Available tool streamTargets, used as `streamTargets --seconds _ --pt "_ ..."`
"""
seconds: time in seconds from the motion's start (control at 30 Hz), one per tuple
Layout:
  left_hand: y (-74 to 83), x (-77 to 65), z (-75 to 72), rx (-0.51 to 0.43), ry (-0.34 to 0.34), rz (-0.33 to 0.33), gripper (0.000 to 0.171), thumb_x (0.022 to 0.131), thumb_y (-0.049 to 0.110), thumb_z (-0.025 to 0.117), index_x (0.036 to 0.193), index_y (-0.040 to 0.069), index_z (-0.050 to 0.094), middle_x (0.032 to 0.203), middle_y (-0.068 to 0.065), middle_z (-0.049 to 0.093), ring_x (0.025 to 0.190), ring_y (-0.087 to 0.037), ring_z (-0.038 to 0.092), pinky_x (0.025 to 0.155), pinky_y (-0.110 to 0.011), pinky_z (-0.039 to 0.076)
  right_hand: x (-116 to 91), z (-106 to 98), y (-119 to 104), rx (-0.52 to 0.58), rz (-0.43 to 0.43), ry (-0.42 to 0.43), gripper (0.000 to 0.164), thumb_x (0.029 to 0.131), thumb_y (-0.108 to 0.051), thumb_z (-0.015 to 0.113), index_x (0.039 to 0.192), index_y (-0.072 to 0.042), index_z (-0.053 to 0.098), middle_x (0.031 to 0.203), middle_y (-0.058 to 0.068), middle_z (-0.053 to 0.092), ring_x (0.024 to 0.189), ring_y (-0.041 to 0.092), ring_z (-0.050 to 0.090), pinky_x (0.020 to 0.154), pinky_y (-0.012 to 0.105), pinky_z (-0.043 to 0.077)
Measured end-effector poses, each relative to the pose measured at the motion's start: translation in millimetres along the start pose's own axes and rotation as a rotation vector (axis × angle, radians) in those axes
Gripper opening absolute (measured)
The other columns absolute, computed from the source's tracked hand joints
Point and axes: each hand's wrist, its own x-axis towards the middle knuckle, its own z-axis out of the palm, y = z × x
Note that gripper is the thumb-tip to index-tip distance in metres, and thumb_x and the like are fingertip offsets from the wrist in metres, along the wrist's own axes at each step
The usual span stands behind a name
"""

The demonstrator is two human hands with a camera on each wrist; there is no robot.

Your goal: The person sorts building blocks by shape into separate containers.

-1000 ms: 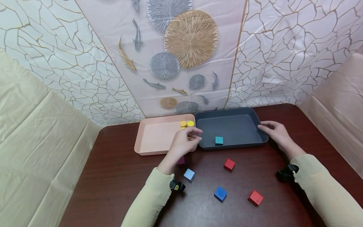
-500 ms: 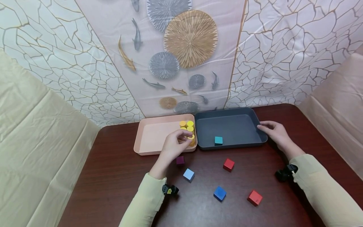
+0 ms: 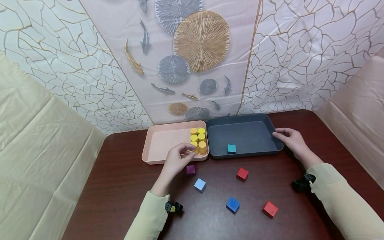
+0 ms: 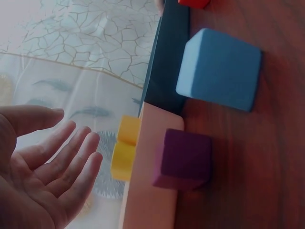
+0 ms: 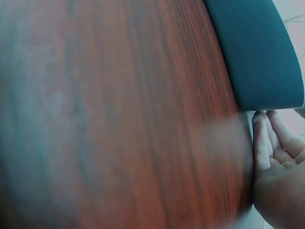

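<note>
My left hand (image 3: 177, 158) hovers over the near right part of the pink tray (image 3: 162, 143); its fingers are loosely bent with nothing between them, as the left wrist view (image 4: 52, 176) also shows. Several yellow and orange cylinders (image 3: 202, 137) stand upright in rows along that tray's right wall, just beyond the fingertips. At the right end of the dark grey tray (image 3: 249, 133), my right hand (image 3: 292, 141) pinches the rim, thumb over the edge and fingers against the outer wall (image 5: 267, 71). A teal cube (image 3: 231, 149) sits inside the dark tray near its front wall.
On the brown table (image 3: 120, 186) lie a purple cube (image 3: 190, 170) close to the pink tray, a light blue cube (image 3: 199, 185), a blue cube (image 3: 232, 205) and two red cubes, one farther (image 3: 242, 174) and one nearer (image 3: 270, 209). Patterned cloth hangs behind the trays.
My left hand has drawn back leftward from where the trays meet, uncovering the cylinders and the purple cube. The right hand stays at the dark tray's rim.
</note>
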Motion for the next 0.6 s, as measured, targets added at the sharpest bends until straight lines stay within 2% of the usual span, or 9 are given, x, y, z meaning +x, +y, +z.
streamTargets --seconds 0.23,0.5,0.6 --pt "-11.4 -9.9 -2.7 0.006 0.001 -0.016 0.02 0.096 -0.001 0.074 0.116 -0.004 0.075 0.113 -0.022 0.078 0.103 -0.037 0.077 0.091 -0.046 0.064 0.7 0.4 0.5 -0.011 0.006 0.003 0.065 0.109 -0.041 0.058 0.148 0.01 0.052 0.15 0.036 0.051 0.087 -0.019 0.046 0.074 0.005 0.045" --pt "-22.6 -18.5 -4.3 0.02 -0.022 -0.023 0.019 0.096 -0.003 0.072 0.116 -0.004 0.075 0.111 -0.023 0.078 0.099 -0.035 0.077 0.084 -0.031 0.064 0.1 -0.1 0.1 -0.013 0.008 0.006 0.065 0.109 -0.041 0.059 0.148 0.01 0.053 0.15 0.036 0.052 0.087 -0.019 0.046 0.074 0.006 0.044" --pt "-26.2 -21.4 -4.7 0.021 -0.031 -0.04 0.019 0.096 -0.004 0.072 0.115 -0.003 0.075 0.112 -0.023 0.078 0.1 -0.034 0.077 0.085 -0.03 0.063 -0.7 0.2 -0.1 -0.009 0.007 0.005 0.065 0.109 -0.041 0.058 0.148 0.01 0.053 0.15 0.036 0.052 0.087 -0.02 0.046 0.074 0.005 0.044"
